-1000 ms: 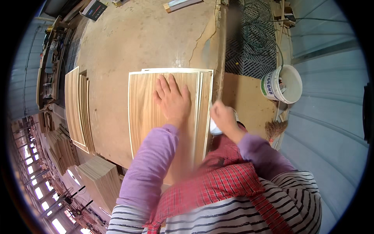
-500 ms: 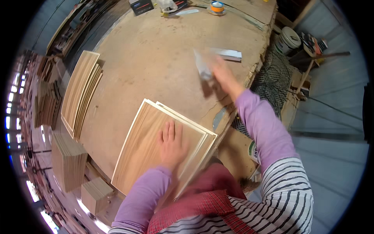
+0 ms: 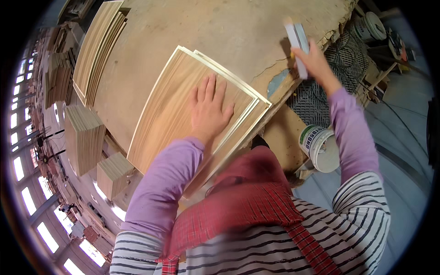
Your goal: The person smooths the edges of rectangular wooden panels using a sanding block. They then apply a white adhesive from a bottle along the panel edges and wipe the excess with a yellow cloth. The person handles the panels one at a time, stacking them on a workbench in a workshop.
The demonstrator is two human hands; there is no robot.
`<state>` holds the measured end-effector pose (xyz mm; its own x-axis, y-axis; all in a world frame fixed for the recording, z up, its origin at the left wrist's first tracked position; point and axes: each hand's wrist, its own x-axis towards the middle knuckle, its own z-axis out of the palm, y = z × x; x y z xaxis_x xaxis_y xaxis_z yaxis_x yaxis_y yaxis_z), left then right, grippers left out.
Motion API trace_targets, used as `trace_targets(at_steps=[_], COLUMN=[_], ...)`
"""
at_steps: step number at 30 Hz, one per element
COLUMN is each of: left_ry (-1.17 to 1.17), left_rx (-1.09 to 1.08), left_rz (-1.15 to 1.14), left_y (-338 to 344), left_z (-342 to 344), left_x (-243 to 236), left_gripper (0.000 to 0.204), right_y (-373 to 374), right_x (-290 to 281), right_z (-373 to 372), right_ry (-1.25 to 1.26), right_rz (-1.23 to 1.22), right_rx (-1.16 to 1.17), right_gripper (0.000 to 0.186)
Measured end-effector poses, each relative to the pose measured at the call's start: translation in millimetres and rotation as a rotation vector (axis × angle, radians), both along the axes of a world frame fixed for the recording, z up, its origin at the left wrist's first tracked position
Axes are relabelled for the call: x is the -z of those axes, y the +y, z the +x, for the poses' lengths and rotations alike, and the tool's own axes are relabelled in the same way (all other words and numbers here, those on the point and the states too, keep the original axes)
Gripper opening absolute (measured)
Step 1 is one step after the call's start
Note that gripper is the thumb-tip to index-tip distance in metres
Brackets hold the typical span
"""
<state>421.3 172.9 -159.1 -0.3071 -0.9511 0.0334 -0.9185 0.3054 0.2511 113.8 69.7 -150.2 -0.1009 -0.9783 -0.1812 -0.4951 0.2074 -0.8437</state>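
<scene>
My left hand [image 3: 211, 107] lies flat on the top wood-grain panel [image 3: 167, 98], fingers spread. That panel rests on at least one other panel, slightly out of line, and their pale edges show at the far side and the right. Near the right edge of the table, my right hand [image 3: 314, 64] is closed around a long, pale grey bar-shaped block [image 3: 297, 48]. The block is tilted and slightly blurred, its far end pointing away from me. A small yellow bit shows beside my fingers; what it belongs to, I cannot tell.
The worn wooden table [image 3: 238, 27] has a ragged right edge. Further panels [image 3: 98, 50] are stacked at its left. Below stand stacks of boards [image 3: 85, 137]. A white bucket [image 3: 321, 149] stands at the right, near my arm, and another bucket [image 3: 370, 26] farther back.
The view has shifted toward me. My right hand has moved right and nearer me; the pale block, earlier lying beside it on the table, is now in its grip. My left hand remains on the panel.
</scene>
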Motion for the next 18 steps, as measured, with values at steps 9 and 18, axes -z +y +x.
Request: trace_targets(at_steps=[9,18], left_ry=[0.083,0.004], left_rx=[0.343,0.378], left_rz=[-0.028,-0.072], left_y=[15.9,89.1], left_z=[55.5,129.6], left_x=[8.8,8.2], left_gripper=[0.057,0.061], right_y=[176.4,185.3], right_x=[78.9,66.9], right_z=[96.6,151.6], right_ry=[-0.537,-0.405], right_rz=[0.129,-0.189], right_rx=[0.51,0.681], right_gripper=[0.042,0.056])
